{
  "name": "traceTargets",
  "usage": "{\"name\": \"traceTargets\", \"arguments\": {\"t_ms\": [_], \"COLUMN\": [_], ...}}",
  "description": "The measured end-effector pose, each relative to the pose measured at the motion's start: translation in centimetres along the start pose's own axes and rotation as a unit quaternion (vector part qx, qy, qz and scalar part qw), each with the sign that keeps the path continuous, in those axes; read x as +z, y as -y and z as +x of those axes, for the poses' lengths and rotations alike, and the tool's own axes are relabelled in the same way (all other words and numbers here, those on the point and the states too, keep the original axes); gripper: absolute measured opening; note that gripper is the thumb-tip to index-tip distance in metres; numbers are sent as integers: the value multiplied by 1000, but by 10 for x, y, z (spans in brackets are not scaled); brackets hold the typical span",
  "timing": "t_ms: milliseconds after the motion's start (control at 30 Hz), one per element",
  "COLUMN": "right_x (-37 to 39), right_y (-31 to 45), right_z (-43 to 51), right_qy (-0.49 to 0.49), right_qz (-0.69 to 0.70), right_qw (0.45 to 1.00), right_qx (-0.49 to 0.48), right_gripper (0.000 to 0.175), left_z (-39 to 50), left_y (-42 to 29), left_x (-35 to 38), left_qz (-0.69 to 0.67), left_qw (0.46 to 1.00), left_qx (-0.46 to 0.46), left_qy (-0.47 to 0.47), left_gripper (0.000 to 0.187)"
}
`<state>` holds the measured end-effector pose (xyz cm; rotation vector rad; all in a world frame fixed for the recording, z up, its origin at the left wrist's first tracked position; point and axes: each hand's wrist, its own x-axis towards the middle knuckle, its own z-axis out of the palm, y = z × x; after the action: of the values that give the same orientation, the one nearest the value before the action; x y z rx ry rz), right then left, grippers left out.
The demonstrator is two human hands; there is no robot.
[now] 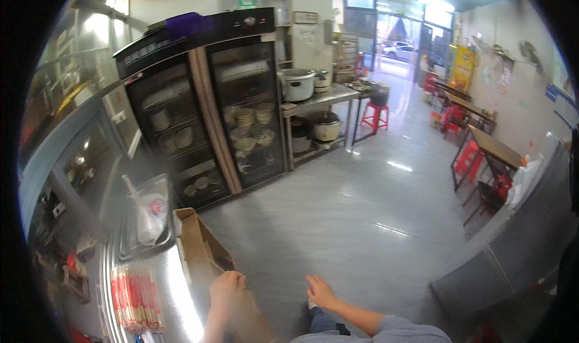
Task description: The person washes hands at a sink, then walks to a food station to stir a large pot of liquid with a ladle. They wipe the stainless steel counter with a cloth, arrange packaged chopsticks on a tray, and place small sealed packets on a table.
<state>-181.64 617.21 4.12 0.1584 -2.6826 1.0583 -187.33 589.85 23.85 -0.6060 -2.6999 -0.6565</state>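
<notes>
My left hand (227, 288) hangs beside the steel counter (174, 293), over an opened cardboard box (196, 246). Its fingers look loosely curled and blurred, and whether they enclose anything is hidden. Lower centre, my right hand (320, 290) is held out over the grey floor, fingers a little apart, with nothing seen in it. Closest on the counter to my left hand is a bundle of wrapped chopsticks (138, 298) in red and clear sleeves. Behind it, a metal tray (167, 194) holds a white plastic bag (151, 221).
A glass-door disinfection cabinet (239, 117) with stacked bowls stands ahead. Right of it, a steel table (325, 96) bears a large pot (297, 84), with rice cookers (326, 127) beneath. Dining tables (493, 146) and red stools line the right wall. A grey partition (497, 261) rises at right.
</notes>
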Motion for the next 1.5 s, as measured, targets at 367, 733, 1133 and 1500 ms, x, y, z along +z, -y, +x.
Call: {"name": "traceTargets", "arguments": {"t_ms": [367,733,1133,1500], "right_x": [-70,-241,-249,-289], "right_y": [-182,-423,-472,-521], "right_z": [-129,-408,-318,-302], "right_qy": [365,123,20,-1], "right_qz": [-16,24,175,204], "right_qw": [910,733,787,637], "right_qx": [197,668,591,743], "right_gripper": [32,28,38,25], "left_z": [-4,-146,-47,166], "left_y": [-89,-115,-192,-208], "left_x": [147,449,571,718], "left_qz": [-43,-33,-80,-55], "left_qw": [966,842,833,811], "left_qx": [-176,-216,-151,-31], "left_qy": [185,493,526,582], "left_gripper": [33,38,38,55]}}
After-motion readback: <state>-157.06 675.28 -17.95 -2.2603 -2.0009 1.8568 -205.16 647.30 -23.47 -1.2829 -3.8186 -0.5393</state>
